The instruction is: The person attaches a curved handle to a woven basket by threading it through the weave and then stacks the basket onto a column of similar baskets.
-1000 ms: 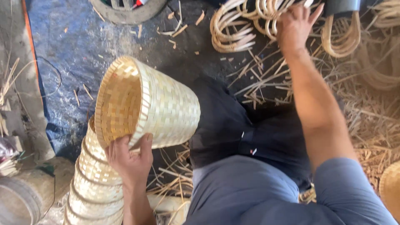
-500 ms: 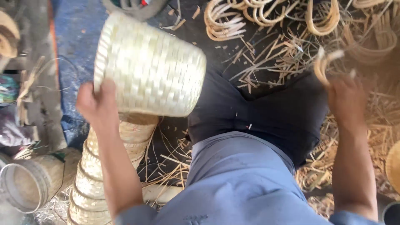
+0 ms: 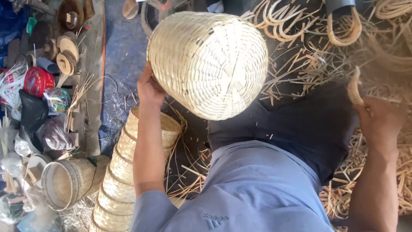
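Observation:
My left hand (image 3: 149, 89) grips the rim of a pale woven bamboo basket (image 3: 210, 64), held up over my lap with its round bottom turned toward me. My right hand (image 3: 377, 118) is at the right, closed on a curved cane handle loop (image 3: 353, 88), which is blurred. Below my left arm lies a stack of several nested woven baskets (image 3: 124, 172) on the ground.
More cane loops (image 3: 343, 30) and scattered bamboo strips (image 3: 300, 68) cover the ground ahead and to the right. On the left are a blue tarp (image 3: 124, 51), a round woven mould (image 3: 64, 182), wooden discs (image 3: 66, 56), a red tin (image 3: 37, 80) and plastic bags.
The left hand has turned the basket so its bottom faces me and lifted it higher. The right hand came back from the loop pile toward my knee with one loop.

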